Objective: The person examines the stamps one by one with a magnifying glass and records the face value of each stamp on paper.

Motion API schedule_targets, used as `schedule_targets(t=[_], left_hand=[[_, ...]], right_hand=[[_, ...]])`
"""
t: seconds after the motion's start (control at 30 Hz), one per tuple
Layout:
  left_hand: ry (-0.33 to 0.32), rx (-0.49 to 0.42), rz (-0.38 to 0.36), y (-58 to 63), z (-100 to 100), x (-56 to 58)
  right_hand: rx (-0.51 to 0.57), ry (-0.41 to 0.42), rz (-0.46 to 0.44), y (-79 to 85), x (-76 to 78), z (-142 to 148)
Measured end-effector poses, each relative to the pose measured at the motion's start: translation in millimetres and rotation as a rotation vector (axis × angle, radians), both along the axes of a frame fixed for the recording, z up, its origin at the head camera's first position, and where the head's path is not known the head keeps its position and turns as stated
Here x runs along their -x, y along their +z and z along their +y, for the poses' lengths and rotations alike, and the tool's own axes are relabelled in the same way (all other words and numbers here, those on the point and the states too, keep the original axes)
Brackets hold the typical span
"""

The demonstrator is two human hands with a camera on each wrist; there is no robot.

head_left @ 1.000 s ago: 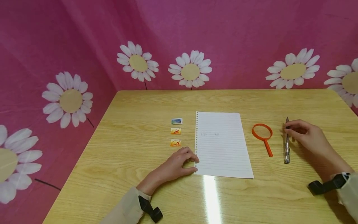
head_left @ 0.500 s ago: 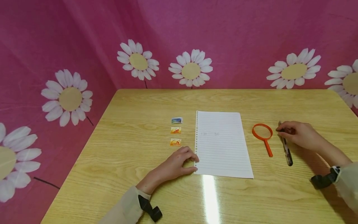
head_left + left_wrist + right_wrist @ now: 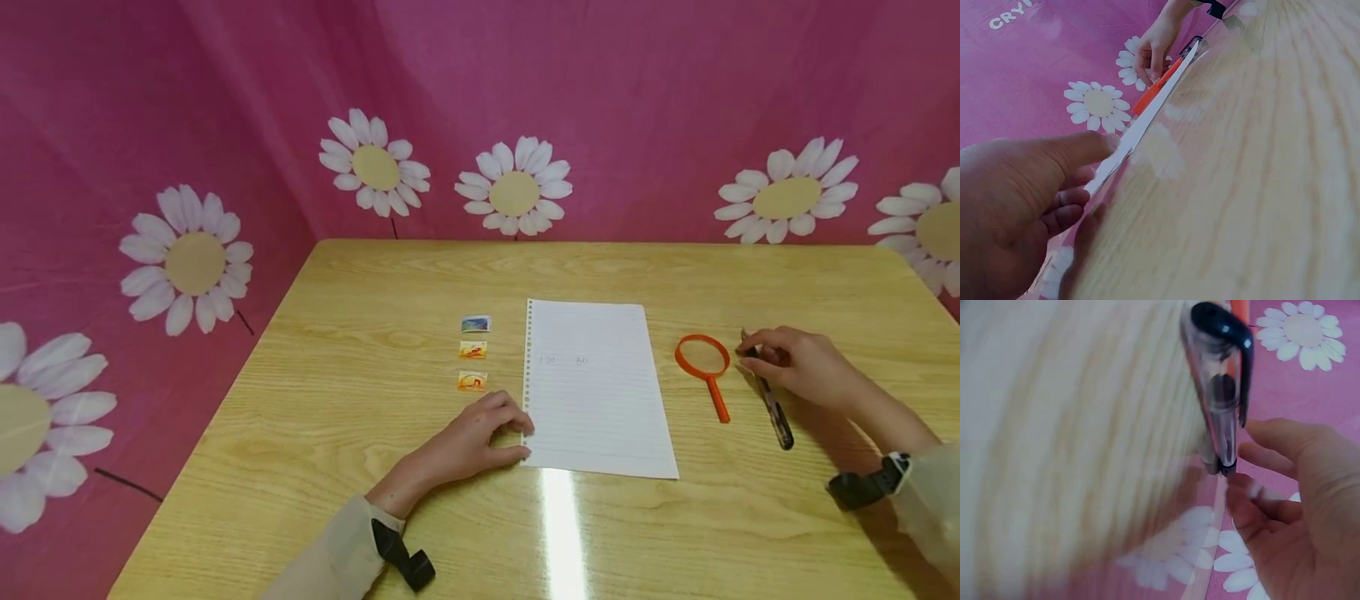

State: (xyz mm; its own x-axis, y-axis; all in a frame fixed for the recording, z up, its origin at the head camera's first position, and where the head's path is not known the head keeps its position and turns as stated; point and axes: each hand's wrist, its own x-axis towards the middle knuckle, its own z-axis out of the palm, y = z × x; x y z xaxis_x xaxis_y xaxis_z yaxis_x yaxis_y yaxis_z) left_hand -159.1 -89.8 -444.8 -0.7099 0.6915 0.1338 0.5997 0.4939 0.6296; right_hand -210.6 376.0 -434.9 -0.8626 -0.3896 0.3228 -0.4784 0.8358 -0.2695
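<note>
Right of the lined sheet [image 3: 600,408], the right hand [image 3: 806,367] pinches a clear-barrelled pen [image 3: 775,409], probably light, stiff and best gripped near its tip, while the loosely curved left hand [image 3: 472,432] merely touches the sheet's edge.

Left hand [image 3: 472,437] lower centre of head view, thumb and fingers parted; right hand [image 3: 810,367] at right, fingers bent.

Three stamp-like slips [image 3: 473,350], one ruled sheet [image 3: 598,400], one magnifying glass [image 3: 712,383], one pen [image 3: 775,412] — one left hand [image 3: 471,437], one right hand [image 3: 813,368].
</note>
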Motion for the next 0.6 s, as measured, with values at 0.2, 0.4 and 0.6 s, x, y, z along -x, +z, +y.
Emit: schedule_targets(t=[0.2,0.4,0.6], left_hand=[[0.059,-0.060,-0.004,1.3,2.0,-0.6],[0.104,-0.095,0.027,2.3,2.3,2.1],[0.156,-0.171,0.067,1.8,-4.2,13.3]], right_hand=[[0.044,-0.044,0.060,1.4,-5.3,-0.8],[0.065,-0.084,0.039,2.2,-8.2,-1.6],[0.108,-0.142,-0.012,2.7,-15.3,-7.7]])
